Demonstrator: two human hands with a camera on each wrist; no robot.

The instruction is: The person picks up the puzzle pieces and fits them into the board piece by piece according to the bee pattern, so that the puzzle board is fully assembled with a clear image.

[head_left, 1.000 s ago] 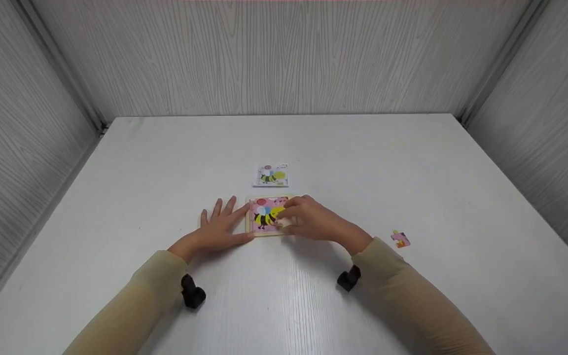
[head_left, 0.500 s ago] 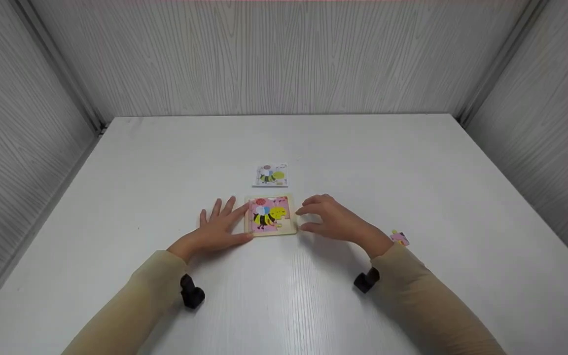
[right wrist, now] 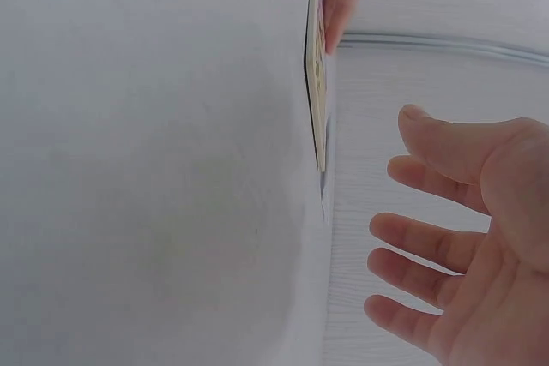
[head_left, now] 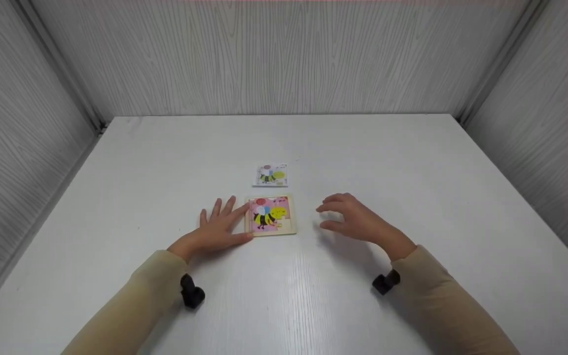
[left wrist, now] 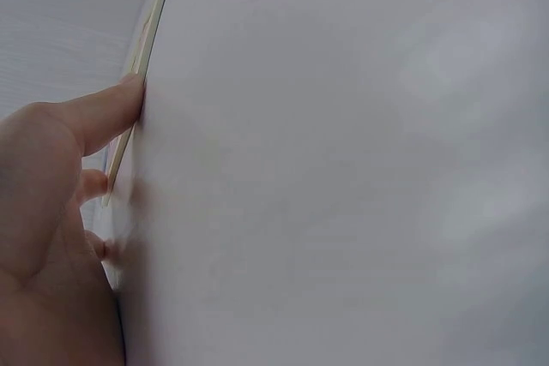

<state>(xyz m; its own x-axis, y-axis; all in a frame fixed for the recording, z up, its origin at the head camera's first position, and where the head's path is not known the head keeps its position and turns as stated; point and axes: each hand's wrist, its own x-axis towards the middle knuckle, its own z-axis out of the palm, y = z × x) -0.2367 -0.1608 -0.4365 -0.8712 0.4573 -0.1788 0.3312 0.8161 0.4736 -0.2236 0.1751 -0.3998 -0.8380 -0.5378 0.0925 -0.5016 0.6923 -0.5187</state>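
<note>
A square wooden puzzle tray (head_left: 287, 227) lies flat mid-table. In it sits a bee jigsaw picture (head_left: 264, 213) on pink, and bare wood shows at the lower right corner. My left hand (head_left: 213, 231) rests at the tray's left side, fingers spread; its thumb and forefinger touch the tray's edge, as the thumb (left wrist: 107, 113) in the left wrist view also shows. To the right of the tray hovers my right hand (head_left: 360, 219), apart from it. Its fingers (right wrist: 429, 242) are loosely bent and hold nothing in the right wrist view.
Just behind the tray lies a bee picture card (head_left: 270, 176) with a matching design. Both stand on a white table (head_left: 284, 296), which pale wood-grain panels (head_left: 284, 59) bound at the back and sides. A small black device (head_left: 386, 282) is worn at the right wrist.
My right hand has drawn back to the right from over the tray, uncovering its lower right corner. The loose puzzle piece at right is now hidden behind my right arm. My left hand stays put.
</note>
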